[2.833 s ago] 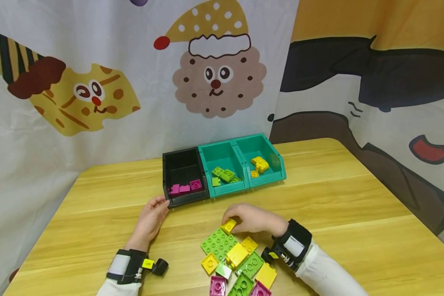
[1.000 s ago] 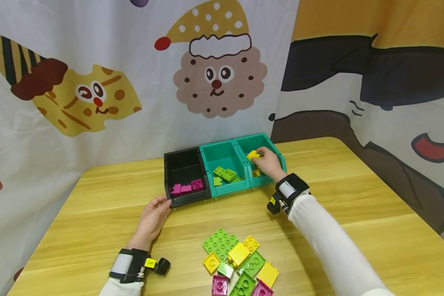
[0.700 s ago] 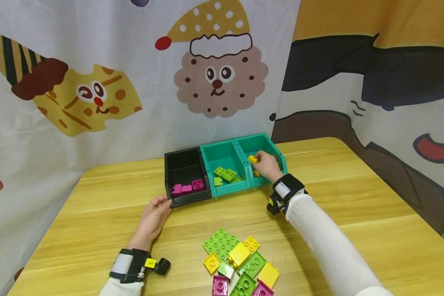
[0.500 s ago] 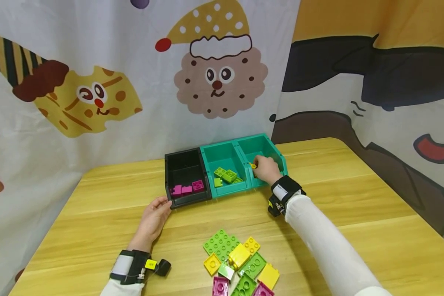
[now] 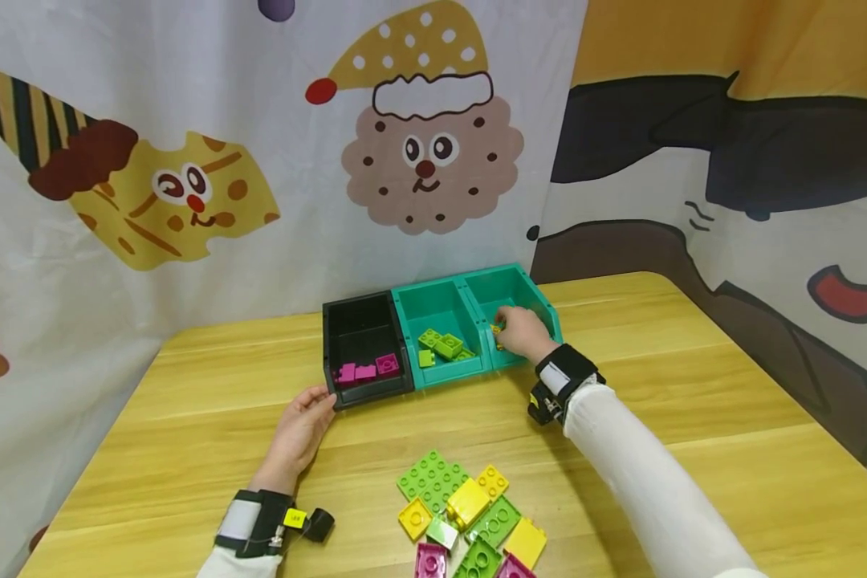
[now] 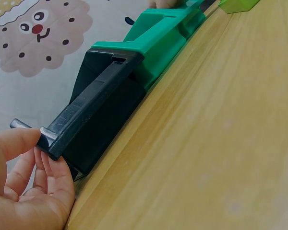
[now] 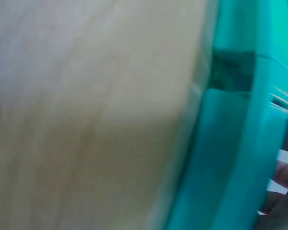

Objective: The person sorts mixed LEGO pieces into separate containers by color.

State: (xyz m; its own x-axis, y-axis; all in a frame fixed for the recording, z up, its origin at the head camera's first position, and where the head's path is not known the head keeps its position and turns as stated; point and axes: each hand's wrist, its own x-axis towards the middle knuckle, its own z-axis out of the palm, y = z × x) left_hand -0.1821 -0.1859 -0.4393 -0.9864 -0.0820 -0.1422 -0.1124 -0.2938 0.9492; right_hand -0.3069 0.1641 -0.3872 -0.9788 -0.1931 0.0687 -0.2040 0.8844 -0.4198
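My left hand (image 5: 298,433) pinches the front corner of the black bin (image 5: 372,395) between thumb and fingers; the left wrist view shows the thumb on top of the rim. My right hand (image 5: 523,333) reaches into the right-hand teal bin (image 5: 545,303), its fingertips down among yellow toy bricks (image 5: 497,329). The hand covers most of those bricks, and I cannot tell whether it still grips one. In the right wrist view a few fingers (image 7: 284,175) show behind the bin's wall. Magenta bricks (image 5: 364,372) lie in the black bin, green bricks (image 5: 448,346) in the middle teal bin (image 5: 433,299).
A loose pile of bricks lies on the wooden table (image 5: 202,449) nearer me: a green studded plate (image 5: 425,475), several yellow bricks (image 5: 467,502), green bricks (image 5: 494,522) and magenta ones (image 5: 430,560). A patterned curtain (image 5: 296,265) hangs right behind the three joined bins.
My right hand took a yellow brick from the pile, carried it to the right-hand teal bin and lowered it inside. The left hand has kept its hold on the black bin.
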